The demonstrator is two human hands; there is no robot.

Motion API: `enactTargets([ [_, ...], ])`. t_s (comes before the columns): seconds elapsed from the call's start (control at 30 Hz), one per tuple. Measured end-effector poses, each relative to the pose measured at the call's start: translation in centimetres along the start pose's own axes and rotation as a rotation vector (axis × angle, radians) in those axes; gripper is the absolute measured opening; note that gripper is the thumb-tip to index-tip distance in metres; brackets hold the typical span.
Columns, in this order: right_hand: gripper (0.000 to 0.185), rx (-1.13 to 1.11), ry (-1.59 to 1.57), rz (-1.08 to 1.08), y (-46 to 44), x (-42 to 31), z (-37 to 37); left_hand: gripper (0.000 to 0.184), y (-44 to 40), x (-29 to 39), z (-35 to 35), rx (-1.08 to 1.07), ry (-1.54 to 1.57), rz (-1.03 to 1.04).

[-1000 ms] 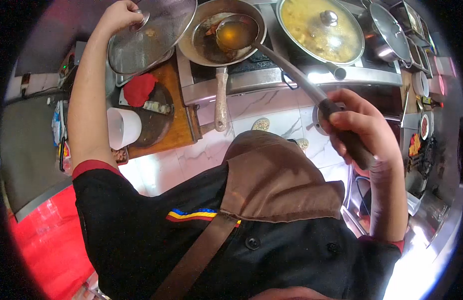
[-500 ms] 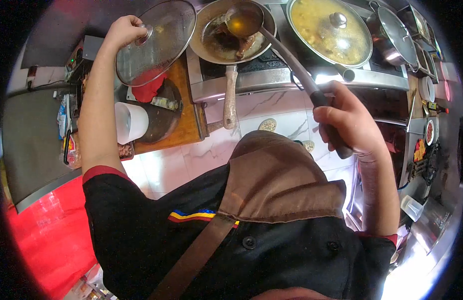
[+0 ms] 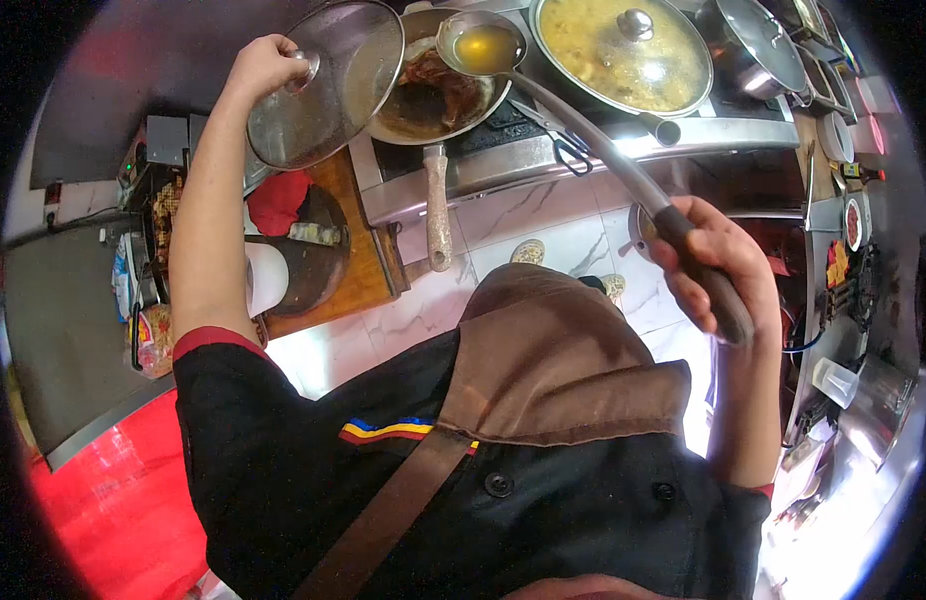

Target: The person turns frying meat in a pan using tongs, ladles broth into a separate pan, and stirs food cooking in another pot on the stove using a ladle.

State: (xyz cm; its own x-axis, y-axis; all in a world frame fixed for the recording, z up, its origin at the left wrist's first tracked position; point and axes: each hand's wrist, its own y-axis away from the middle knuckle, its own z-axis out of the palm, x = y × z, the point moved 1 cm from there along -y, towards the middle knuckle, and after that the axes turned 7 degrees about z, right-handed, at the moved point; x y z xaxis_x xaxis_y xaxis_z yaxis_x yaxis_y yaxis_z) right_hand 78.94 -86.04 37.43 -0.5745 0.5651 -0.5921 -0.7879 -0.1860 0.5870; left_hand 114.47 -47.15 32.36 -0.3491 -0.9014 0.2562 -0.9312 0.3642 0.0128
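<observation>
My left hand (image 3: 268, 68) is closed on the knob of a glass lid (image 3: 328, 85), held tilted up at the left of a frying pan (image 3: 435, 205) and covering part of its rim. In the pan lies a browned piece of meat (image 3: 441, 80) in dark liquid. My right hand (image 3: 721, 262) grips the dark handle of a ladle (image 3: 603, 145). Its bowl, with yellowish clear liquid inside, hangs over the pan's right edge. Close by on the right stands a wide pan under a glass lid (image 3: 623, 55), with yellow food visible through it.
Scissors (image 3: 568, 150) with dark handles lie on the stove edge below the ladle. At left, a wooden table (image 3: 368, 245) bears a round board, a red cloth (image 3: 278, 203) and a white container (image 3: 267, 280). A lidded pot (image 3: 758, 45) stands far right.
The ladle's bowl has moved from over the middle of the pan to its right edge, and my right hand has come back toward my body. The lid has come lower over the pan.
</observation>
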Motion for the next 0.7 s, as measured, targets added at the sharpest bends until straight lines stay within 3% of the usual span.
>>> enactTargets([
  [0.3, 0.043, 0.084, -0.184, -0.209, 10.1, -1.0, -1.8, 0.042, -3.6, 8.2, 6.0, -0.046, -0.049, 0.14],
  [0.57, 0.046, 0.218, -0.199, -0.397, 19.9, 1.5, -7.1, 0.047, -6.7, 10.5, 11.3, -0.176, -0.189, 0.145],
  [0.7, 0.042, 0.435, -0.302, -0.468, 22.8, 4.8, -10.4, 0.046, -6.3, 11.6, 11.1, -0.186, -0.187, 0.184],
])
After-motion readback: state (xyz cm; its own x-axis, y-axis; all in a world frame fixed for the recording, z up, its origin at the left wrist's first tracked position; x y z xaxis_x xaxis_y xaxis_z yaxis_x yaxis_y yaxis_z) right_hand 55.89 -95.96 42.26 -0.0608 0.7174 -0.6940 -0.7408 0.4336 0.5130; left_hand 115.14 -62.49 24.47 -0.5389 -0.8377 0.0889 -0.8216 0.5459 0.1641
